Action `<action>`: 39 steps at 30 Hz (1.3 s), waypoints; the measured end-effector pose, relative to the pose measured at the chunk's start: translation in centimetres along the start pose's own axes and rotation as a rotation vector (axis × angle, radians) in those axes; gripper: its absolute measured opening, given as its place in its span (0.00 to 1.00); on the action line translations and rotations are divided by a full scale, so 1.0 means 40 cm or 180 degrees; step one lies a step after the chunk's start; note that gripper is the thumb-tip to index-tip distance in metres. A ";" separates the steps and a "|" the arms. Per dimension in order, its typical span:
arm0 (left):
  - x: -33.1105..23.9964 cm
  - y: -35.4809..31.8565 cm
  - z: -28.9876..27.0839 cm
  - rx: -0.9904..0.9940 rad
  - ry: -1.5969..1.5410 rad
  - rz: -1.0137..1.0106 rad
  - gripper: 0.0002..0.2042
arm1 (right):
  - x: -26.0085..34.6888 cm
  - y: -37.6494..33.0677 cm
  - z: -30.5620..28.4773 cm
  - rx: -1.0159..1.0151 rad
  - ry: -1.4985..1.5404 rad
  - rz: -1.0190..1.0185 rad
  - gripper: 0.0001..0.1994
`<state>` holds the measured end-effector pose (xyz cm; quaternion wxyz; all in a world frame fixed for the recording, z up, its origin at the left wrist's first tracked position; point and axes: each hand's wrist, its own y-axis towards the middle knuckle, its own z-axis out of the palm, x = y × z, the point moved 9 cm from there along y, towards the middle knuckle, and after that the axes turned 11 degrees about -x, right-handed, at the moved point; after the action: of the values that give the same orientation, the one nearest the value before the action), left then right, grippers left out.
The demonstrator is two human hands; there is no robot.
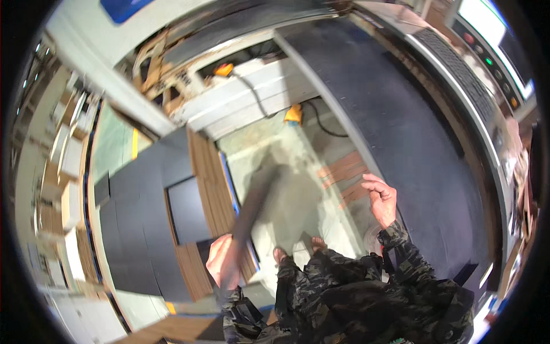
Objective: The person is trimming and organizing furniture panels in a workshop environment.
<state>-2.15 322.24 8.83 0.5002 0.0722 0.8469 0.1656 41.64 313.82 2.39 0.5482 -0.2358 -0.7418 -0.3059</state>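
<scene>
A long dark strip-like board (259,198), smeared by motion, slants up from my left hand (222,261), whose fingers are closed round its lower end. My right hand (381,199) is raised beside the inner edge of the dark work table (366,86). Its fingers are loosely bent and apart, with nothing between them. To the left of my left hand lie stacked dark panels (134,229) with brown wood-grain boards (212,186) along their near side. One smaller dark panel (190,211) sits among those boards.
Yellow-orange devices with black cables, one on the floor (293,114) and one on the machine frame (224,70), are ahead. Brown strips (346,175) lie low beside the table. A keyboard (455,66) and control panel (490,60) stand at the far right. Shelving (63,172) lines the left.
</scene>
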 end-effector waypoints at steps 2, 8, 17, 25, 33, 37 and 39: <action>-0.150 0.080 0.116 0.0665 0.0331 0.1928 0.17 | -0.048 0.001 -0.091 -0.0633 0.0324 0.0229 0.18; -0.239 0.206 0.325 0.1055 0.0990 0.3365 0.14 | -0.139 -0.036 -0.273 -0.1742 0.0364 0.0410 0.19; -0.203 0.428 0.459 0.0869 0.0120 0.4074 0.13 | -0.240 -0.185 -0.366 -0.3416 0.0531 0.0433 0.22; -0.219 0.597 0.561 0.1164 -0.0452 0.4277 0.11 | -0.175 -0.266 -0.296 -0.4482 0.0444 0.0103 0.27; -0.303 0.579 0.723 0.1602 -0.0880 0.4706 0.09 | 0.063 0.114 0.220 -0.1481 0.2923 0.0841 0.40; -0.332 0.537 0.808 0.1687 -0.0970 0.4600 0.11 | 0.051 0.205 0.244 -0.1564 0.3264 0.1446 0.35; -0.314 0.552 0.864 0.1653 -0.0463 0.4295 0.20 | -0.001 0.228 0.204 -0.1993 0.3290 0.1616 0.30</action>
<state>33.13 346.45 11.58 0.3109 0.7061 0.5945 0.2265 42.44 326.03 2.42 0.7947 -0.3746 -0.1799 -0.4424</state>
